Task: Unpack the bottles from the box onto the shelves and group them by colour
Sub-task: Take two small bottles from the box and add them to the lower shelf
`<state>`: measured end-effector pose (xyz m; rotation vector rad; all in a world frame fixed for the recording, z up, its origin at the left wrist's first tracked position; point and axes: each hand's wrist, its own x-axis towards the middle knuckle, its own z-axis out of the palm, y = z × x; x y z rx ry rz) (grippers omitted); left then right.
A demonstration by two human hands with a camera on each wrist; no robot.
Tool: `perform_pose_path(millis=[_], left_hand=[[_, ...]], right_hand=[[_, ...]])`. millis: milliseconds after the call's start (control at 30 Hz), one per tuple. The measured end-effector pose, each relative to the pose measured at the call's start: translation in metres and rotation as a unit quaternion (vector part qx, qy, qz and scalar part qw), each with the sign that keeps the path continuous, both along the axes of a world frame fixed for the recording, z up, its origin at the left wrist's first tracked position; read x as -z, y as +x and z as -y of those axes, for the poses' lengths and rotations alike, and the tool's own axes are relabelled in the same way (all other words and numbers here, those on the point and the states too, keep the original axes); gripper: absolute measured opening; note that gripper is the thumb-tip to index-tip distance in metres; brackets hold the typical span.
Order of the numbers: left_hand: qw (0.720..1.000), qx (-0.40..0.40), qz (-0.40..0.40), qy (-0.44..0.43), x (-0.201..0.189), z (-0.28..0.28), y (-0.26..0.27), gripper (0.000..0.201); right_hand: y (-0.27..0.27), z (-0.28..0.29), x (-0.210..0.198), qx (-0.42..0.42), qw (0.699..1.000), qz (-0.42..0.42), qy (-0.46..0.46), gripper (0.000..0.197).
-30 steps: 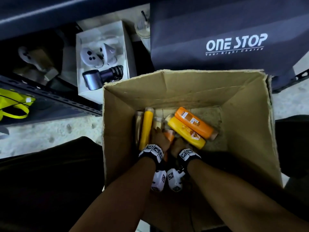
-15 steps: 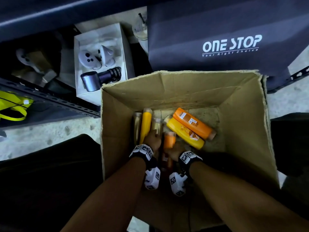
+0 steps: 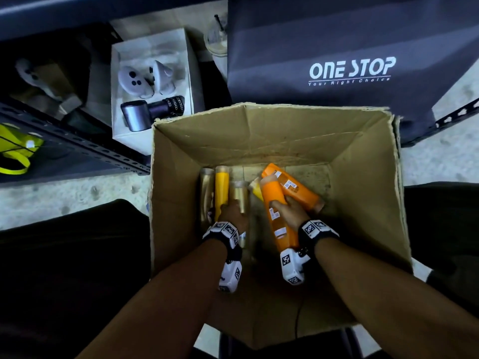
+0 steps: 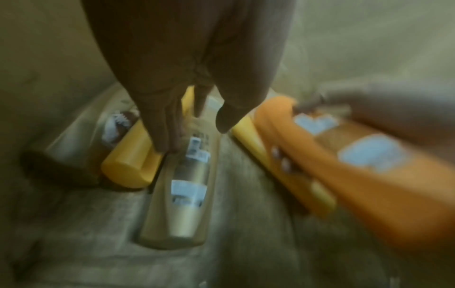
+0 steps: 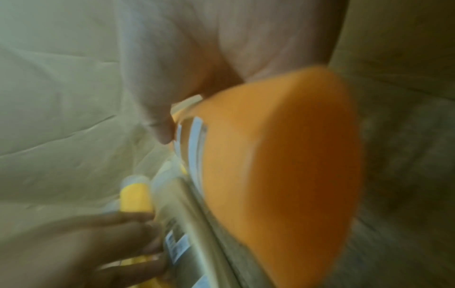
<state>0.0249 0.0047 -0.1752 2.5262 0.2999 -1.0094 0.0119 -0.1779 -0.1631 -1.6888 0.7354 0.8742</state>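
An open cardboard box (image 3: 370, 193) holds several bottles lying on its floor. My right hand (image 3: 287, 211) grips an orange bottle (image 3: 274, 203) (image 5: 283, 155) and holds it tilted above the others. A second orange bottle (image 3: 295, 187) lies behind it, with a yellow one (image 3: 255, 190) mostly hidden. My left hand (image 3: 233, 211) (image 4: 194, 124) is on a gold bottle (image 3: 239, 195) (image 4: 187, 185), fingers (image 4: 167, 136) on its left side and thumb at its right. Beside it lie a yellow bottle (image 3: 222, 187) (image 4: 130, 159) and another gold bottle (image 3: 206, 187).
A white box (image 3: 181, 47) with controllers and a dark cylinder stands behind the carton's left corner. A dark "ONE STOP" bag (image 3: 337, 35) lies behind the carton. A perforated metal shelf rail (image 3: 77, 143) runs at left, with a yellow-green strap (image 3: 15, 151) on it.
My right hand has taken an orange bottle off the box floor and raised it to the right. My left hand has shifted slightly left onto the gold bottle.
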Motion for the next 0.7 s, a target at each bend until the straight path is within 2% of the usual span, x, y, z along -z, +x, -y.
perform_pose_path(millis=[100, 200, 267, 367, 467, 567, 633, 700], left_hand=[[0.998, 0.040, -0.001, 0.042, 0.003, 0.005, 0.003, 0.045], [0.996, 0.032, -0.027, 0.077, 0.003, 0.012, 0.009, 0.053], [0.994, 0.035, -0.041, 0.091, 0.006, 0.014, 0.011, 0.054], [0.990, 0.100, -0.030, 0.100, 0.012, 0.013, 0.010, 0.042], [0.979, 0.143, -0.025, 0.140, 0.014, 0.023, 0.003, 0.055], [0.988, 0.066, -0.048, 0.128, 0.017, 0.037, -0.006, 0.078], [0.997, -0.035, -0.055, 0.047, 0.018, 0.037, -0.008, 0.084], [0.991, -0.118, -0.068, -0.010, 0.020, 0.032, -0.007, 0.092]], right_hand=[[-0.003, 0.002, 0.005, 0.015, 1.000, -0.004, 0.005, 0.069], [-0.002, 0.002, 0.007, 0.046, 0.998, -0.018, 0.024, 0.070], [0.001, 0.003, 0.008, 0.046, 0.998, -0.030, 0.027, 0.078], [0.001, 0.002, 0.009, 0.043, 0.998, -0.039, 0.035, 0.087], [-0.001, 0.001, 0.013, 0.041, 0.998, -0.035, 0.038, 0.083], [-0.001, 0.002, 0.014, 0.040, 0.998, -0.029, 0.040, 0.078], [0.000, 0.002, 0.015, 0.034, 0.998, -0.030, 0.042, 0.073], [0.001, 0.004, 0.015, 0.036, 0.998, -0.032, 0.042, 0.071]])
